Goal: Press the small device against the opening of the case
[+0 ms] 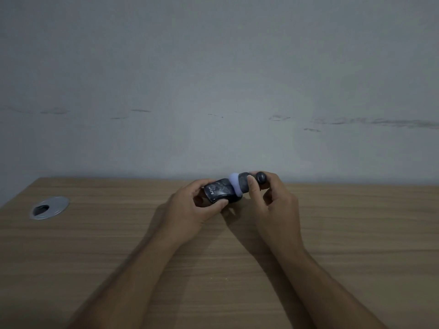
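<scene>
A small dark marbled device (219,191) with white lettering and a pale lilac band around its middle is held just above the wooden desk (118,245). My left hand (190,210) grips its wider lettered end, thumb underneath and fingers curled over the top. My right hand (273,198) pinches the narrower dark end (243,182) between thumb and fingers, beside a rounded black tip (261,178). Both forearms reach in from the bottom of the view.
A round silver cable grommet (50,207) is set into the desk at the far left. A grey scuffed wall (213,91) rises straight behind the desk's back edge.
</scene>
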The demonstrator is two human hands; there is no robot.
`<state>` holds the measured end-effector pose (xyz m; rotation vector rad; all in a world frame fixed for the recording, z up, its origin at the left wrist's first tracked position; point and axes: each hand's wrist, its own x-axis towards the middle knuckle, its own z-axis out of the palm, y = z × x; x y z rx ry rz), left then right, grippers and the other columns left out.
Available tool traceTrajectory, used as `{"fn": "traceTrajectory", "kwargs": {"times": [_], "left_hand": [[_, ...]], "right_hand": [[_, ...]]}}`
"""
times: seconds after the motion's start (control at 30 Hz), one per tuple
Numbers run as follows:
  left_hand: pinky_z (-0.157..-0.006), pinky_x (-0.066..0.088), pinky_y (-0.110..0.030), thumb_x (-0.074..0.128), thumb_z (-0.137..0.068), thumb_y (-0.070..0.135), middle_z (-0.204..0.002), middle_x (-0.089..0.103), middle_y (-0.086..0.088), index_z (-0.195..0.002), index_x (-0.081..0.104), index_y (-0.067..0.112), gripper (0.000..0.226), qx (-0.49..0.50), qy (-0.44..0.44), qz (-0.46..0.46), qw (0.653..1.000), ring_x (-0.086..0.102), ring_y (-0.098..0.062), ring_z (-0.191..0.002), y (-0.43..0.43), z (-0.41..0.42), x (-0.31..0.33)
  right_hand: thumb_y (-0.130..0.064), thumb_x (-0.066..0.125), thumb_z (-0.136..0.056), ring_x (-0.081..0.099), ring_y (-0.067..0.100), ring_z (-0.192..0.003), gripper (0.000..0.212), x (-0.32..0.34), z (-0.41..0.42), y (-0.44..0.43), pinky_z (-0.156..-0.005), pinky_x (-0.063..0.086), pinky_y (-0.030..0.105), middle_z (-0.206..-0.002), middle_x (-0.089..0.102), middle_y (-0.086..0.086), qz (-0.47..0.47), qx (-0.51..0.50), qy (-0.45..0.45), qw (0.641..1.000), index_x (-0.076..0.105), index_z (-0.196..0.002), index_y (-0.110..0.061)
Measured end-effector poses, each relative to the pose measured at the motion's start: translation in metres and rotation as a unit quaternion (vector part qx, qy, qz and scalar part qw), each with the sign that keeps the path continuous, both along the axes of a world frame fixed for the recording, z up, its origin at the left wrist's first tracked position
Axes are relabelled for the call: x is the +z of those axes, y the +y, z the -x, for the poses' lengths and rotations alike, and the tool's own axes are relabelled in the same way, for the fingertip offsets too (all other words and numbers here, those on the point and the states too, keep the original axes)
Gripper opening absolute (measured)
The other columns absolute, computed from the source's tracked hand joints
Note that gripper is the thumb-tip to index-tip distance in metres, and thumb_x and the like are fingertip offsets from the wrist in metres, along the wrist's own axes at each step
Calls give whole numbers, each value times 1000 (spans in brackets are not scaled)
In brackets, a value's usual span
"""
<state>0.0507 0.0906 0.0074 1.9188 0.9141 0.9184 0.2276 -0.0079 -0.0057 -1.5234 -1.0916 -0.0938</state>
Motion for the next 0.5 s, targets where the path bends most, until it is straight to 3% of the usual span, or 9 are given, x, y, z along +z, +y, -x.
{"fn": "traceTrajectory", "kwargs": {"times": [0.07,0.2,0.4,0.5], "left_hand": [[-91,56,-10,93,-86,28,-115,84,16,-127,78,29,43,3,-2,6,1000,77,1,-107,0,-1,1],[-102,61,-32,93,-87,23,-117,83,10,-127,78,26,43,11,-2,19,1000,77,-7,-112,-2,-2,1],[-84,49,-3,94,-85,30,-119,80,12,-128,76,31,47,15,23,-8,1000,74,-4,-112,-3,0,3],[-76,44,4,95,-84,26,-120,80,9,-128,76,30,48,30,16,-9,999,74,-3,-109,-4,-1,4]], "right_hand": [[-28,71,-109,61,-3,-66,7,1,-3,-1,-62,38,6,-74,63,-31,-12,-14,11,1000,75,-107,-24],[-23,71,-108,60,-1,-66,6,2,3,-3,-62,38,6,-71,62,-23,-24,2,1,1000,74,-104,-21],[-27,72,-109,57,1,-60,7,3,3,-2,-59,37,6,-69,61,-28,-14,6,-3,1000,76,-106,-23],[-27,72,-108,55,2,-60,7,4,3,-3,-59,36,7,-70,61,-27,-31,2,7,1000,74,-103,-23]]}}
